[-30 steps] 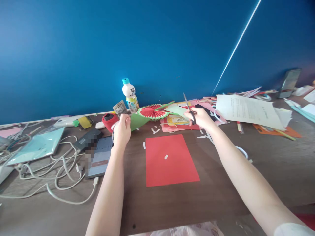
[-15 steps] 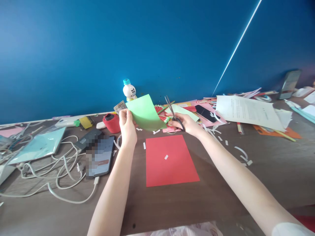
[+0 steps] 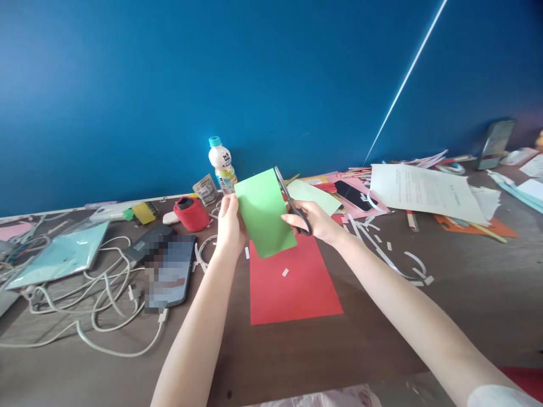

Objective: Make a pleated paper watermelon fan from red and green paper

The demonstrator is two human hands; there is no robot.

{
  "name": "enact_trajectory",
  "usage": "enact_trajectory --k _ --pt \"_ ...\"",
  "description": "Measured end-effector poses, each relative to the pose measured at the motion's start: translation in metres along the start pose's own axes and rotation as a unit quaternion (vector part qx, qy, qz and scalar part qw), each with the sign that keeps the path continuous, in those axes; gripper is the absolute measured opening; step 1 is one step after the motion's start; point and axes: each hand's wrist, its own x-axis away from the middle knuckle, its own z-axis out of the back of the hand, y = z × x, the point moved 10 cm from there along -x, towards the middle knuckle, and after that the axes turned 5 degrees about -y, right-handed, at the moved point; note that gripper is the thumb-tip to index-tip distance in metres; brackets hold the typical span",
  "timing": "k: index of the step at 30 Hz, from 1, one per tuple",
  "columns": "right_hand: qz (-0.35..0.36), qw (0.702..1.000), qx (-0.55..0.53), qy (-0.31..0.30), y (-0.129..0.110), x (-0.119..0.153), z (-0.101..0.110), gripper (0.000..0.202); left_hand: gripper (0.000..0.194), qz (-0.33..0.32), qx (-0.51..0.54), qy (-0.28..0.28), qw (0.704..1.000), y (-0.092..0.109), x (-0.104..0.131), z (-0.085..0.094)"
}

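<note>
A sheet of green paper (image 3: 265,217) hangs tilted above the desk, its left edge pinched by my left hand (image 3: 230,227). My right hand (image 3: 314,220) is wrapped round the handles of a pair of scissors (image 3: 285,189). The blades point up and away along the paper's right edge; whether they touch the paper I cannot tell. Below lies a square of red paper (image 3: 297,294) flat on the desk, with a small white scrap (image 3: 285,272) on it. The green sheet covers part of the red paper's far edge.
On the left lie a phone (image 3: 173,271), tangled white cables (image 3: 102,305) and a plastic-wrapped pale blue packet (image 3: 59,254). A bottle (image 3: 221,164) and a red roll (image 3: 192,213) stand near the blue wall. To the right are a printed sheet (image 3: 424,189), another phone (image 3: 356,195) and white paper strips (image 3: 373,243).
The green paper has swung upright and moved right and nearer to me, with my left hand. The scissors now lie along its right edge; my right hand has shifted slightly left and nearer.
</note>
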Motion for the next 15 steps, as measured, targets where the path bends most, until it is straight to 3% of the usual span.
enact_trajectory --k 3,6,10,15 --pt "-0.010 1.000 -0.008 0.014 0.006 -0.001 0.003 0.027 0.037 0.111 -0.016 -0.119 0.987 -0.024 0.007 -0.021" --pt "-0.020 0.999 -0.016 0.026 0.013 -0.001 0.006 0.027 0.042 0.136 -0.061 -0.186 0.971 -0.032 0.013 -0.029" --pt "-0.036 0.999 0.010 0.004 0.017 -0.001 0.007 0.025 0.039 0.095 -0.046 -0.145 0.984 -0.022 0.007 -0.016" --pt "-0.041 0.986 0.114 -0.112 0.017 0.004 -0.009 0.022 0.030 0.003 0.035 -0.063 0.997 0.006 -0.009 0.017"
